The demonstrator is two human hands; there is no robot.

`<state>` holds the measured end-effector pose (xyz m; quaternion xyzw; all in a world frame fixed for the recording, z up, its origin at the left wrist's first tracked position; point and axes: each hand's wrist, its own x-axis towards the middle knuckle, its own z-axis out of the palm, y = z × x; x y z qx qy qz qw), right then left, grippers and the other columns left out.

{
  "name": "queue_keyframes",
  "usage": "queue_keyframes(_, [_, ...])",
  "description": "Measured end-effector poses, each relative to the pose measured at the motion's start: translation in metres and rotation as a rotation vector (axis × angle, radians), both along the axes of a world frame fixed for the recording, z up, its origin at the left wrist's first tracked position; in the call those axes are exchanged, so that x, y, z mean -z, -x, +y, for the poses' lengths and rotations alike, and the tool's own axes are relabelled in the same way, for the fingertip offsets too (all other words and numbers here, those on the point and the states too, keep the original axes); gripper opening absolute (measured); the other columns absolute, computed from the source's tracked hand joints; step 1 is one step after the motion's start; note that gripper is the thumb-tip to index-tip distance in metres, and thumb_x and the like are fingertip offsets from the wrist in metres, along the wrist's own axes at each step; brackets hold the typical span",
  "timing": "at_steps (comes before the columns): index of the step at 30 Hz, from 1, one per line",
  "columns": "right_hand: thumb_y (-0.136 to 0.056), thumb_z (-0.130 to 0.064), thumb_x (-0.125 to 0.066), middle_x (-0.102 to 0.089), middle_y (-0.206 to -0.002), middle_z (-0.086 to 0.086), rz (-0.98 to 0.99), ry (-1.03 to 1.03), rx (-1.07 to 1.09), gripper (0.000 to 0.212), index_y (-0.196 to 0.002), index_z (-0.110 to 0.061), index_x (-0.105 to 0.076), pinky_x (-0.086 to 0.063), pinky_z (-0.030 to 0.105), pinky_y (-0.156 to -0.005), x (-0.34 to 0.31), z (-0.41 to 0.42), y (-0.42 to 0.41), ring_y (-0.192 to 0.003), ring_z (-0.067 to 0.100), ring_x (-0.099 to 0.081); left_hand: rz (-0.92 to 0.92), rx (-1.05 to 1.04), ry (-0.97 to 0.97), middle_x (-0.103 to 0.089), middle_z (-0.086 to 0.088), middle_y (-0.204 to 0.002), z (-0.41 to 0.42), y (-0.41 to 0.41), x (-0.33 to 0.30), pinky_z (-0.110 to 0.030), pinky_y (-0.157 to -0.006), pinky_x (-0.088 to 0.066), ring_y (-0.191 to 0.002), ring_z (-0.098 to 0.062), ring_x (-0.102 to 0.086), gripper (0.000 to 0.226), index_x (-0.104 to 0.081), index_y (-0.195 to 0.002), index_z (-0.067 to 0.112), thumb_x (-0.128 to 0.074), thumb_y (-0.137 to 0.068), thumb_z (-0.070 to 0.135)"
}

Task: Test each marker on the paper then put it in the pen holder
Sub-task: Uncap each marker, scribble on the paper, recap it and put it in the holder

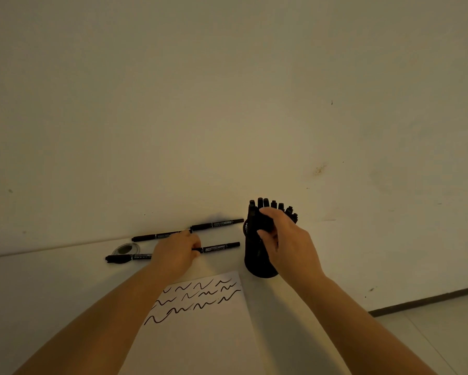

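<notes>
Fingers of the right hand (284,236) curl round markers in the pen holder (257,263), seating them; left hand (177,251) grips the next twin marker (218,247) beside the scribbled paper (200,320) on the worktop (51,288).

Dim, yellowish light; soft shadows, wide-angle bending at edges.

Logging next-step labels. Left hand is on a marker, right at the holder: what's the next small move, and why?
Probably lift the marker that the left hand grips and bring it to the paper; the right hand is already at the full pen holder.
</notes>
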<state>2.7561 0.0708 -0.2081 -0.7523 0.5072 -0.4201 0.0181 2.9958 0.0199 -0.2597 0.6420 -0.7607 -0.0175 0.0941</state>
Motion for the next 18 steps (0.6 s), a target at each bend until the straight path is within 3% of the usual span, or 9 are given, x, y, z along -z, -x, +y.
queue_keyframes(9, [-0.088,-0.016,-0.058,-0.064,-0.106,0.008,0.162,-0.042,0.021,0.029,-0.116,-0.009,-0.056,-0.045,0.026,-0.068,-0.003,0.005,-0.005,-0.088,0.026,-0.061,0.079,-0.046,0.041,-0.055,0.003,-0.106,0.011,-0.010,-0.005,-0.031,-0.078,-0.046,-0.092,-0.014,-0.052,0.019,-0.057,-0.107,0.022,-0.046,-0.093,0.030])
queue_keyframes(12, [-0.076,-0.006,-0.069,-0.064,-0.098,0.012,0.223,0.134,0.091,0.028,-0.103,-0.004,-0.061,-0.052,0.038,-0.074,-0.004,0.011,-0.009,-0.091,0.031,-0.057,0.148,-0.066,0.050,-0.057,0.004,-0.105,0.022,-0.012,-0.010,-0.029,-0.075,-0.045,-0.089,-0.012,-0.052,0.019,-0.056,-0.106,0.023,-0.046,-0.093,0.032])
queue_keyframes(15, [-0.075,-0.008,-0.065,-0.064,-0.103,0.009,0.220,0.373,0.185,0.021,-0.096,-0.008,-0.065,-0.043,0.035,-0.083,-0.003,0.023,-0.019,-0.103,0.026,-0.047,0.279,-0.085,0.082,-0.060,0.004,-0.106,0.041,-0.012,-0.017,-0.030,-0.078,-0.048,-0.091,-0.012,-0.055,0.018,-0.056,-0.107,0.022,-0.047,-0.093,0.030])
queue_keyframes(18, [-0.080,-0.019,-0.054,-0.064,-0.094,0.002,0.179,0.299,0.101,0.018,-0.091,-0.012,-0.066,-0.045,0.033,-0.076,0.000,0.039,-0.037,-0.093,0.023,-0.052,0.482,-0.068,0.114,-0.063,0.004,-0.104,0.067,-0.011,-0.024,-0.029,-0.080,-0.048,-0.094,-0.012,-0.058,0.017,-0.056,-0.107,0.021,-0.049,-0.092,0.027])
